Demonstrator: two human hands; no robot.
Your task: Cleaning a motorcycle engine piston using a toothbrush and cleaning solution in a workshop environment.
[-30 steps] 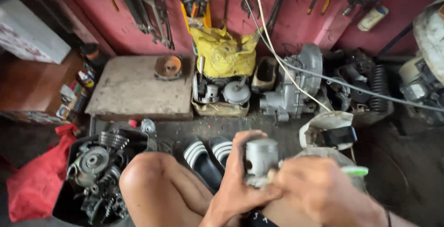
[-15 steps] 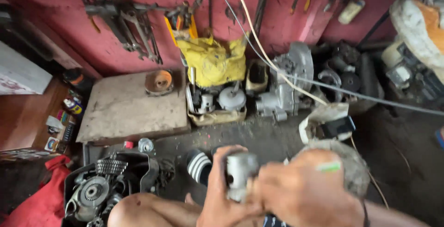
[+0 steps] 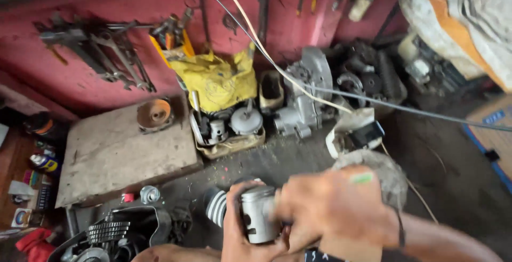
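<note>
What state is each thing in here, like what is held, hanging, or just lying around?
Metal piston: upright, held in both hands.
Left hand: gripping the piston from below.
Right hand: closed on the piston's side, blurred.
Wrenches: hanging on the red wall.
Yellow bag: crumpled, resting over a box of parts.
Wooden board: lying flat, a round orange part on it.
Engine casing: standing against the wall.
</note>
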